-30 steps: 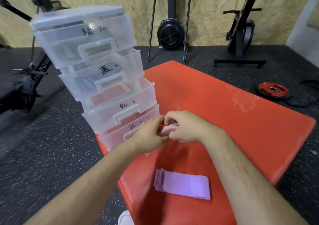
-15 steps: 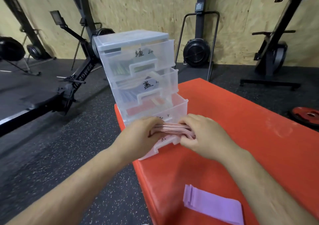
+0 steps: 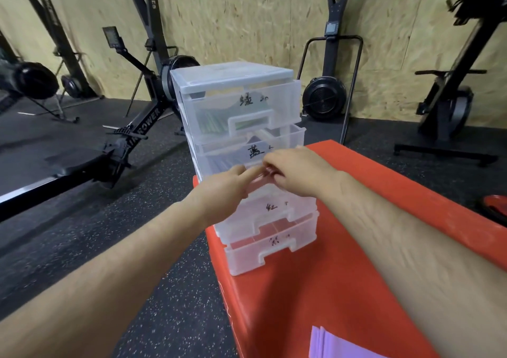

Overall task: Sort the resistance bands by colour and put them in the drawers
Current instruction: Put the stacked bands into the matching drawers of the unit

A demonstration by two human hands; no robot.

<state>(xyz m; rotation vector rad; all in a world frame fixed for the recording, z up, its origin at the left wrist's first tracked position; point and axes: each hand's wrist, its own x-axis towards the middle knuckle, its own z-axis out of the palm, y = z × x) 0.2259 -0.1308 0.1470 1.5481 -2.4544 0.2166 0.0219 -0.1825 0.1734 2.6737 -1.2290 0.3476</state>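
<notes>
Lower right edge of the frame: a stack of flat lilac rubber resistance bands (image 3: 337, 344) lies on the red padded platform (image 3: 356, 289), not yet sorted. Your forearms run up from the bottom corners to the centre of the frame.

There your left hand (image 3: 222, 190) and right hand (image 3: 299, 173) meet on a folded pinkish rubber band (image 3: 260, 178). The right fingers are curled round its right end. The left fingers lie stretched onto its left end, and blur hides whether they pinch it.

The band sits at the open mouth of the third drawer (image 3: 274, 209) of the clear plastic drawer tower (image 3: 233, 75). That puts it just under the blue-filled second drawer (image 3: 227, 160) and above the bottom drawer (image 3: 271, 253).

A second ago you held this band lower, in front of the bottom two drawers. It has since risen and gone forward to the third.

Judgement: release is close. Confirm the colour against the handwritten label first, because the bottom drawer also shows a reddish tint.

Green bands show through the top drawer (image 3: 219, 121). Beyond, across the upper frame, black rowing machines (image 3: 131, 127) stand against a chipboard wall (image 3: 247, 14).
</notes>
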